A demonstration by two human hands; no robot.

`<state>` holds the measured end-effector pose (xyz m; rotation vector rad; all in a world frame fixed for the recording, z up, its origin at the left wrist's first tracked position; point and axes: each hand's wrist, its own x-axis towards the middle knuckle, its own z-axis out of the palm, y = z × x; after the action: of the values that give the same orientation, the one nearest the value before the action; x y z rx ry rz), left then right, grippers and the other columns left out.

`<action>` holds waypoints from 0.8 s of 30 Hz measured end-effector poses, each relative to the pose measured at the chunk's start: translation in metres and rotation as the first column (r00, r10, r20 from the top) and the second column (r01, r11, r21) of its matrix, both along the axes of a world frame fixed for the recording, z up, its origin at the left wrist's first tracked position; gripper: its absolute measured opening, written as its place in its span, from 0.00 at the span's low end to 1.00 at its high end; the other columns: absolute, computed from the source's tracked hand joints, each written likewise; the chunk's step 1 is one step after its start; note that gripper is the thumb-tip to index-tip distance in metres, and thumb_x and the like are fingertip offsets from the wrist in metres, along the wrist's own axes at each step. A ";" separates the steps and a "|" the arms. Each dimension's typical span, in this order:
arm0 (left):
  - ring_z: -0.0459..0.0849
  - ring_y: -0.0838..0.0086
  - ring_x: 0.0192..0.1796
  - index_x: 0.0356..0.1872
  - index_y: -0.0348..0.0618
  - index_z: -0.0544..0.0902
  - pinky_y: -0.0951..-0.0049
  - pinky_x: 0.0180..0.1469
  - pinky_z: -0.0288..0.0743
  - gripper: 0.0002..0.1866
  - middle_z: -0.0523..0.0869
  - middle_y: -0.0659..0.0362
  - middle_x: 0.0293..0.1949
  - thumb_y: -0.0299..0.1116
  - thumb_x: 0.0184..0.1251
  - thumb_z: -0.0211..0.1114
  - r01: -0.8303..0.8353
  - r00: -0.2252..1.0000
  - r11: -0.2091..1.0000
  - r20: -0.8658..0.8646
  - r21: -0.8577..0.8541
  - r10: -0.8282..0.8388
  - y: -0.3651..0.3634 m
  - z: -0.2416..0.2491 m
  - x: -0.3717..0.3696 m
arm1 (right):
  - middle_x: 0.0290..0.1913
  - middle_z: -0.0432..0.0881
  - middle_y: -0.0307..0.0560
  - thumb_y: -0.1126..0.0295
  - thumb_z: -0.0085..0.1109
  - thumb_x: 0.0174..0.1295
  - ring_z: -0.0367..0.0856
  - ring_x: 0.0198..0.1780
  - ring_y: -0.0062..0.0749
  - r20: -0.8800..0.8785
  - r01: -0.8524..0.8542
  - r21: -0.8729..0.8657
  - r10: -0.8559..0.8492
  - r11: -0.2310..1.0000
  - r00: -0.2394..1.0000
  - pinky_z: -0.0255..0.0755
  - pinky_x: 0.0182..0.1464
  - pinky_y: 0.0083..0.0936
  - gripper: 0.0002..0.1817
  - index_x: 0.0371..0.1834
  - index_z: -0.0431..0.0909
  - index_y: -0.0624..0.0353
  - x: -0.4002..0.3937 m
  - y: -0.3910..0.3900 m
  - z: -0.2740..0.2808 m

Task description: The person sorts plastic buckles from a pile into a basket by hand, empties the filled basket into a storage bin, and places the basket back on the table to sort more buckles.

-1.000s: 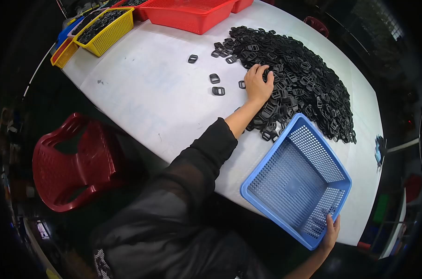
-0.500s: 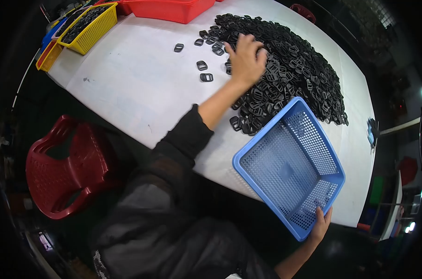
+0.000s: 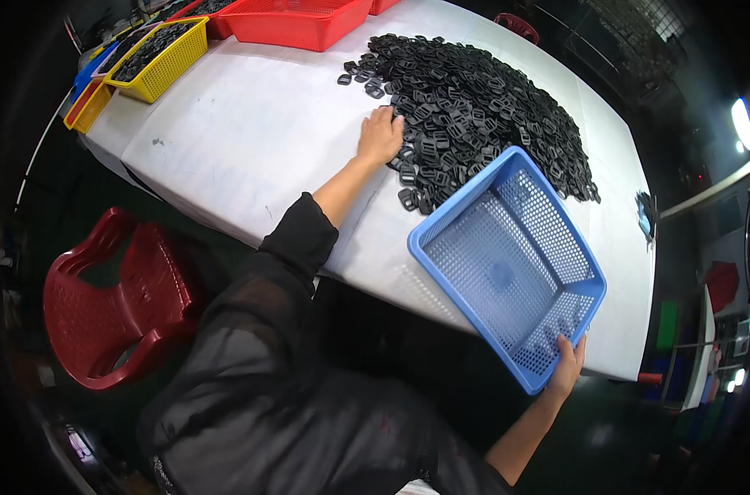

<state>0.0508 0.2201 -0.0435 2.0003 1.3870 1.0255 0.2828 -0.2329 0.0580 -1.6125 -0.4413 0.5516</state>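
Black plastic strap buckles (image 3: pixel 482 99) lie in a large heap on the white table. My left hand (image 3: pixel 381 136) rests at the heap's left edge, its fingers curved loosely against the buckles there. Some of its fingertips are hard to make out against the black pieces. A blue perforated plastic basket (image 3: pixel 507 272) tilts at the table's near edge, its open side towards me and its bare mesh floor showing. My right hand (image 3: pixel 566 367) grips the basket's near right corner, thumb inside the wall and fingers outside. The basket's far corner overlaps the near side of the heap.
Red baskets (image 3: pixel 296 25) and a yellow basket (image 3: pixel 160 62) of black pieces stand at the table's far left. A dark red plastic chair (image 3: pixel 127 297) is left of me. Another red chair (image 3: pixel 517 27) stands beyond the table.
My left hand has come off the heap's top, down and left to its edge. The loose buckles that lay apart on the left now lie nearer the heap. My right hand still holds the basket.
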 end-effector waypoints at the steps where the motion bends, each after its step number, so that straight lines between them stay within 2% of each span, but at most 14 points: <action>1: 0.59 0.50 0.73 0.66 0.32 0.67 0.50 0.73 0.48 0.32 0.66 0.43 0.68 0.51 0.72 0.47 0.052 0.996 0.999 0.077 0.003 -0.052 -0.014 0.000 0.009 | 0.52 0.76 0.49 0.80 0.48 0.59 0.76 0.50 0.32 0.016 0.014 0.013 -0.015 1.000 1.000 0.69 0.57 0.27 0.23 0.61 0.67 0.68 0.003 -0.006 -0.005; 2: 0.57 0.51 0.74 0.67 0.32 0.65 0.50 0.74 0.46 0.34 0.65 0.42 0.69 0.52 0.72 0.47 0.088 0.990 0.996 0.115 -0.027 -0.084 -0.024 0.002 0.013 | 0.52 0.76 0.49 0.80 0.48 0.60 0.76 0.50 0.31 0.032 0.029 0.027 -0.029 0.999 0.999 0.69 0.57 0.27 0.23 0.61 0.68 0.68 0.006 -0.013 -0.009; 5: 0.57 0.52 0.74 0.67 0.33 0.65 0.55 0.74 0.48 0.35 0.66 0.41 0.68 0.54 0.71 0.49 -0.039 0.995 0.997 0.090 0.062 0.033 -0.087 0.050 -0.003 | 0.53 0.76 0.49 0.80 0.48 0.61 0.77 0.51 0.31 0.075 0.054 0.123 -0.064 0.991 0.995 0.70 0.57 0.27 0.22 0.61 0.67 0.67 -0.008 -0.035 -0.002; 7: 0.59 0.55 0.74 0.69 0.36 0.64 0.61 0.73 0.51 0.37 0.66 0.44 0.69 0.56 0.70 0.52 0.290 0.891 0.954 0.344 0.069 -0.296 -0.136 0.091 -0.046 | 0.53 0.76 0.49 0.81 0.47 0.62 0.77 0.52 0.30 0.113 0.030 0.186 -0.051 0.982 0.992 0.71 0.57 0.26 0.22 0.61 0.66 0.67 -0.025 -0.058 0.008; 8: 0.60 0.57 0.73 0.70 0.36 0.63 0.64 0.73 0.53 0.37 0.67 0.47 0.69 0.56 0.70 0.53 0.471 0.804 0.880 0.439 -0.058 -0.401 -0.172 0.112 -0.070 | 0.56 0.76 0.50 0.81 0.46 0.63 0.77 0.53 0.30 0.122 -0.025 0.172 0.004 0.985 0.993 0.71 0.57 0.26 0.23 0.63 0.64 0.67 -0.032 -0.071 0.009; 9: 0.61 0.59 0.73 0.71 0.36 0.62 0.67 0.72 0.54 0.38 0.67 0.49 0.69 0.55 0.70 0.54 0.634 0.696 0.756 0.547 -0.163 -0.466 -0.210 0.129 -0.094 | 0.58 0.75 0.51 0.81 0.46 0.63 0.77 0.53 0.30 0.119 -0.068 0.191 0.046 0.979 0.992 0.71 0.57 0.25 0.24 0.64 0.64 0.66 -0.048 -0.079 0.010; 11: 0.62 0.65 0.72 0.71 0.33 0.59 0.68 0.72 0.54 0.37 0.67 0.51 0.69 0.48 0.70 0.58 0.745 0.664 0.530 0.521 -0.405 -0.536 -0.272 0.143 -0.137 | 0.60 0.75 0.50 0.82 0.47 0.62 0.76 0.55 0.30 0.076 -0.122 0.062 0.117 0.991 0.990 0.70 0.57 0.23 0.25 0.64 0.64 0.65 -0.079 -0.098 0.002; 13: 0.65 0.67 0.70 0.72 0.32 0.57 0.69 0.71 0.56 0.36 0.69 0.50 0.67 0.37 0.68 0.61 0.679 0.731 0.618 0.438 -0.395 -0.524 -0.328 0.120 -0.170 | 0.59 0.75 0.48 0.82 0.49 0.62 0.76 0.56 0.28 0.045 -0.201 0.014 0.200 0.980 0.979 0.68 0.58 0.21 0.24 0.64 0.65 0.65 -0.115 -0.104 -0.011; 15: 0.66 0.67 0.69 0.73 0.34 0.55 0.68 0.70 0.57 0.37 0.68 0.50 0.68 0.27 0.65 0.61 0.579 0.806 0.561 0.517 -0.592 -0.286 -0.352 0.079 -0.204 | 0.59 0.75 0.48 0.82 0.49 0.62 0.76 0.57 0.29 0.004 -0.248 -0.085 0.250 0.965 0.968 0.68 0.59 0.23 0.24 0.64 0.66 0.66 -0.138 -0.108 -0.036; 16: 0.73 0.68 0.63 0.69 0.33 0.62 0.69 0.66 0.64 0.32 0.74 0.50 0.63 0.24 0.63 0.58 0.526 0.825 0.625 0.525 -0.578 -0.209 -0.360 0.055 -0.212 | 0.59 0.76 0.49 0.81 0.48 0.63 0.76 0.57 0.31 0.057 -0.280 -0.105 0.287 0.954 0.956 0.68 0.60 0.25 0.23 0.63 0.66 0.66 -0.145 -0.107 -0.052; 19: 0.80 0.70 0.54 0.62 0.31 0.71 0.69 0.59 0.71 0.26 0.81 0.52 0.54 0.22 0.60 0.57 0.397 0.866 0.581 0.499 -0.710 0.018 -0.359 -0.004 -0.222 | 0.56 0.78 0.53 0.80 0.47 0.62 0.78 0.56 0.37 0.143 -0.356 -0.220 0.391 0.908 0.909 0.69 0.59 0.30 0.24 0.63 0.65 0.65 -0.150 -0.094 -0.092; 21: 0.81 0.72 0.49 0.58 0.32 0.74 0.70 0.55 0.74 0.22 0.83 0.54 0.49 0.20 0.59 0.55 0.374 0.882 0.611 0.472 -0.697 -0.001 -0.351 -0.042 -0.223 | 0.52 0.81 0.55 0.79 0.47 0.61 0.81 0.54 0.42 0.179 -0.344 -0.281 0.401 0.896 0.898 0.71 0.58 0.34 0.25 0.64 0.64 0.61 -0.146 -0.090 -0.126; 24: 0.82 0.72 0.47 0.56 0.32 0.75 0.71 0.53 0.74 0.22 0.83 0.54 0.47 0.20 0.58 0.54 0.385 0.882 0.613 0.471 -0.690 -0.023 -0.347 -0.053 -0.220 | 0.51 0.81 0.56 0.79 0.48 0.61 0.81 0.53 0.43 0.190 -0.319 -0.327 0.393 0.889 0.900 0.72 0.56 0.35 0.25 0.64 0.64 0.61 -0.145 -0.089 -0.136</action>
<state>-0.1693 -0.1265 -0.0962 1.1555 1.0438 0.5388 0.1376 -0.3223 -0.0782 -1.9057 -0.8983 0.7178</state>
